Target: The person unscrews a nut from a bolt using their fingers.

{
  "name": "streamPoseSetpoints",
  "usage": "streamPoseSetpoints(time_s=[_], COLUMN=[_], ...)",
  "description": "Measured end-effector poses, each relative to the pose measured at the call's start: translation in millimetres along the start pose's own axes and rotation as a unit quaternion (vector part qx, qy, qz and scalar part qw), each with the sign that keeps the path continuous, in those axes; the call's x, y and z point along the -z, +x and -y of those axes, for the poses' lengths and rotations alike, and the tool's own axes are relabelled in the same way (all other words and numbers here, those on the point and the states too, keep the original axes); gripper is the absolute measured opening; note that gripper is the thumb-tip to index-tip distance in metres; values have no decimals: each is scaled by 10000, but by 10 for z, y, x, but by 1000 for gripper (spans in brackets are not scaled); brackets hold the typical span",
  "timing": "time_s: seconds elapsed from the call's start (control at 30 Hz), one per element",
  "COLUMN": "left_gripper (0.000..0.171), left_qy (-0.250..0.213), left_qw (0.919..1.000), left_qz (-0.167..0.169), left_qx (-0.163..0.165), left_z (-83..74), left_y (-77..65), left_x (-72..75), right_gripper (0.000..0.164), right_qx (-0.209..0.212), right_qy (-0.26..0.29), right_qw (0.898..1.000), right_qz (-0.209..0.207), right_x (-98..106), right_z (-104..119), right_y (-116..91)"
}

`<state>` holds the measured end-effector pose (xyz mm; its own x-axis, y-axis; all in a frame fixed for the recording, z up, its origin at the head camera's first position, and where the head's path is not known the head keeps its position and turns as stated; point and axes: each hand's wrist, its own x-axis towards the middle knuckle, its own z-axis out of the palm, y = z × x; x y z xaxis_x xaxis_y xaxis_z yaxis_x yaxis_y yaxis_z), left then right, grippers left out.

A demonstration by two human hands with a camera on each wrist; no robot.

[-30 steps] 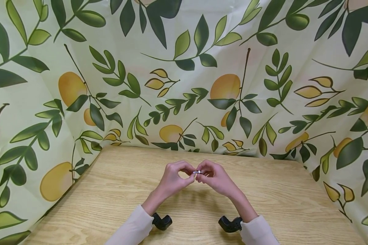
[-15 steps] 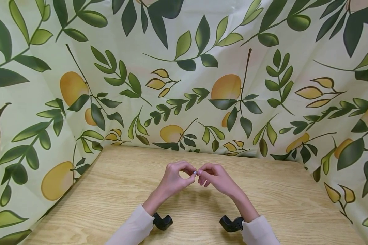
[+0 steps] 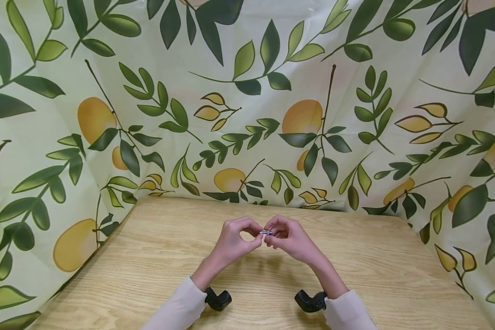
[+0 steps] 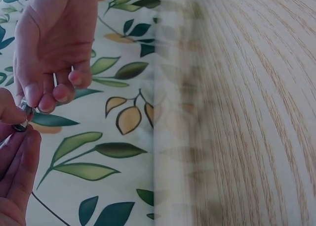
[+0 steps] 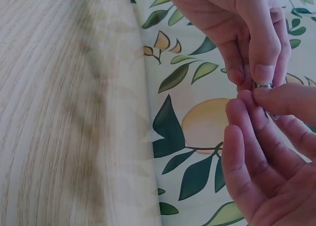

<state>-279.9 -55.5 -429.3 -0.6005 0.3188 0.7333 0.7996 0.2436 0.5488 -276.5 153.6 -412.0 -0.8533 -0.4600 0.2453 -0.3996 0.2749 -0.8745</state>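
A small silver metal bolt (image 3: 266, 232) with a nut-like collar at its right end is held level between the fingertips, above the wooden table. My left hand (image 3: 238, 238) pinches its left end between thumb and fingers. At the collar end my right hand (image 3: 286, 236) has thumb and fingertips on the piece, the other fingers loosely bent. In the left wrist view the bolt (image 4: 23, 118) shows partly between both thumbs. The right wrist view shows the right thumb (image 5: 289, 98) covering much of it, so its exact shape is hidden.
The light wooden table (image 3: 148, 256) stretches around both hands. Cloth printed with leaves and oranges (image 3: 247, 105) rises behind the table and along both sides. Black wrist mounts (image 3: 218, 299) sit by the sleeve cuffs, low over the table.
Half a second ago the right fingertips were bunched over the bolt's right end and hid it. They have since spread and shifted, showing the collar again. The left hand stays in place.
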Motion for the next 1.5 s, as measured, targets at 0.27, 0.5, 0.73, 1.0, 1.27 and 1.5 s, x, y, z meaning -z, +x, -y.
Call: streamPoseSetpoints(time_s=[0.27,0.5,0.73,1.0,1.27,1.5], left_gripper=[16,12,14,16,16,10], left_qy=[53,83,79,37,99,102], left_qw=[10000,9999,10000,10000,9999,9999], left_qz=[-53,9,17,26,9,-25], left_qx=[9,76,56,8,26,-18], left_z=[-1,-15,-21,-20,-27,-12], left_y=[-5,-5,0,1,-13,-12], left_x=[2,8,5,-3,-4,-11], right_gripper=[31,35,29,21,24,30], right_qx=[-200,-209,-152,-111,-154,-239], right_qy=[-18,14,15,136,103,133], right_qw=[9996,9994,9996,9998,9998,9991], right_qz=[218,284,248,64,-54,334], right_x=[41,47,44,27,16,62], right_z=[-5,-27,-27,15,24,-9], right_y=[8,12,9,-6,-14,-1])
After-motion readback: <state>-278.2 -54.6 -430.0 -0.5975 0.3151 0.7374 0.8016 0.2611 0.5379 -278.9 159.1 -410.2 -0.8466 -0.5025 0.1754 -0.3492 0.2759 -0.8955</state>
